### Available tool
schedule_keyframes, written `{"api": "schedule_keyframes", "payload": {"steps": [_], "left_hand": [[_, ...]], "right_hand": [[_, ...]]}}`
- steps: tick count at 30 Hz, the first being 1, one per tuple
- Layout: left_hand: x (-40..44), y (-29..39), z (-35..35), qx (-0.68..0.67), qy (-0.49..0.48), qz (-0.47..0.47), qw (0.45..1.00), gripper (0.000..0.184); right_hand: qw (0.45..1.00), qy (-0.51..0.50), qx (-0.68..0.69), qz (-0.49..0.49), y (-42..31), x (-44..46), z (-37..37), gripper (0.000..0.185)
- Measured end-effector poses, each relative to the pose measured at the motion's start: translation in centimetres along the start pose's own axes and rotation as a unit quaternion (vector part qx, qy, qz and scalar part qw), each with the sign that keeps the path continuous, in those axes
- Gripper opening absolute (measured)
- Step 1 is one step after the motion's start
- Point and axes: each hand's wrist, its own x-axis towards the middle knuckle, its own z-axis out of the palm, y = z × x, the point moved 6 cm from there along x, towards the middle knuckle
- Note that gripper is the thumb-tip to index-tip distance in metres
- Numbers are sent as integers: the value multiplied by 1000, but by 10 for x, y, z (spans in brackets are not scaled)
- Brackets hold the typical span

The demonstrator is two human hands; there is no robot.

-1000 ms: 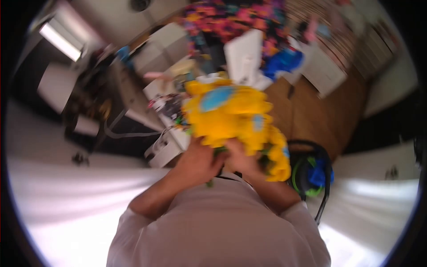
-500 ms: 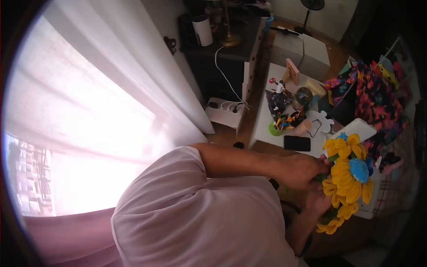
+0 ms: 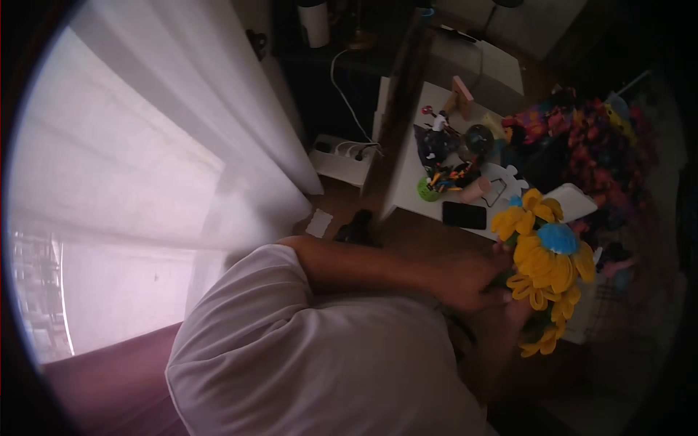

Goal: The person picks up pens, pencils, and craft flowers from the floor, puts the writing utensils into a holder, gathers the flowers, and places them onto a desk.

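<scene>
A bunch of fuzzy yellow flowers [image 3: 544,272] that look made of pipe cleaners, one with a large blue centre [image 3: 558,238], is at the right of the view. My left hand [image 3: 472,280] reaches across from the left and is closed at the green stems behind the blooms; its fingertips are partly hidden. Just below, my right hand [image 3: 515,316] is closed round the lower stems, with the petals covering part of its fingers. The two hands are close together.
Beyond the hands stands a white table [image 3: 407,185] bearing a black phone [image 3: 464,215], a green pen holder [image 3: 427,190], a pink cylinder [image 3: 475,190] and small figures. Colourful cloth [image 3: 611,156] is piled behind. A power strip box [image 3: 342,160] and a white curtain [image 3: 240,131] are at left.
The picture has become darker. The table and its things have shifted left and up in view, and the flowers have moved left and slightly up with both hands still on them.
</scene>
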Motion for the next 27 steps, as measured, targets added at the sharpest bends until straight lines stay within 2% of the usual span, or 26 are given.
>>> {"api": "schedule_keyframes", "payload": {"steps": [1, 2, 3, 4, 6, 8, 9, 10, 11, 12, 13, 15, 17, 18, 21, 22, 24, 25, 27], "left_hand": [[5, -3, 1, 104, 63, 85, 989, 51], [7, -8, 3, 202, 134, 166, 956, 50], [9, -9, 8, 195, 124, 177, 957, 50], [10, -10, 6, 208, 147, 180, 950, 47], [10, -6, -3, 219, 161, 189, 944, 43], [15, -11, -18, 199, 76, 17, 977, 43], [17, -6, -27, 213, 66, -25, 974, 43], [20, -15, -29, 215, 56, -20, 975, 43], [24, -18, -35, 212, 111, 68, 969, 41], [24, -17, -41, 205, 164, 157, 952, 39], [26, -5, -51, 206, 150, 166, 953, 39], [30, 2, -73, 115, 69, -28, 991, 44], [33, 12, -89, 46, 85, -72, 993, 47], [36, 6, -101, 98, 100, -78, 987, 47], [41, 15, -139, 186, 131, -133, 965, 48], [44, 14, -154, 163, 165, -127, 964, 48], [47, 21, -186, 185, 195, -133, 954, 47], [50, 20, -204, 241, 203, -67, 947, 47], [59, 21, -236, 296, 210, 2, 932, 47]], "right_hand": [[1000, -5, -3, 6, 1, 4, 7, 47], [999, 3, -33, -12, 3, 9, 12, 46], [997, -6, 68, -18, 5, 11, 14, 44], [999, 33, 15, -5, 6, 13, 15, 42], [999, 39, 13, -12, 2, 21, 30, 40], [990, 34, 133, 15, 8, 30, 38, 38], [990, 43, 133, 8, 8, 35, 39, 38], [983, 33, 179, 40, 11, 41, 43, 40], [972, 22, 223, 71, 13, 46, 46, 42], [972, 29, 224, 57, 14, 48, 45, 42], [984, 9, 174, 34, 16, 50, 45, 46], [992, 0, 123, -1, 15, 55, 49, 51], [993, -62, 95, -27, 10, 57, 62, 62], [993, -51, 97, -38, 6, 57, 61, 62], [992, -118, -35, 11, 12, 53, 60, 65], [993, -112, -35, 7, 18, 48, 49, 65], [988, -136, -32, 68, 37, 36, 29, 62], [988, -135, -32, 66, 43, 28, 19, 62], [997, -7, 0, 80, 58, 11, -17, 59]]}}
